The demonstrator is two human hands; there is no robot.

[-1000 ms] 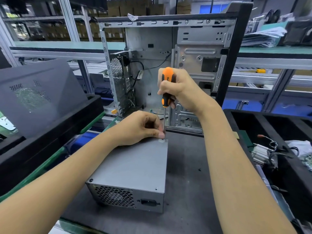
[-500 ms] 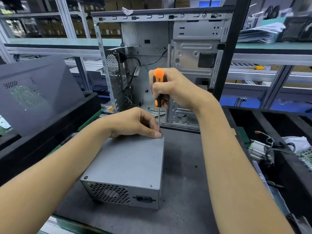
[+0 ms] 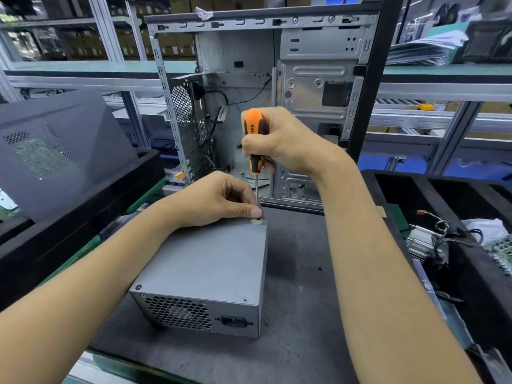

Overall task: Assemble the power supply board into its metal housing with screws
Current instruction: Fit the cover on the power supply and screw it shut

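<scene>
Gripping screwdriver [image 3: 253, 139] upright over closed housing [image 3: 210, 261], right hand [image 3: 285, 139]

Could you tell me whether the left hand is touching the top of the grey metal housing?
Touching: the head view shows the left hand resting on the housing's top at its far corner.

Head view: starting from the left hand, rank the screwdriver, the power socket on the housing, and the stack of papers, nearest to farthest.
From the left hand:
1. Screwdriver, just right of the fingertips, upright.
2. Power socket, on the housing's near face.
3. Stack of papers, far shelf, upper right.
</scene>
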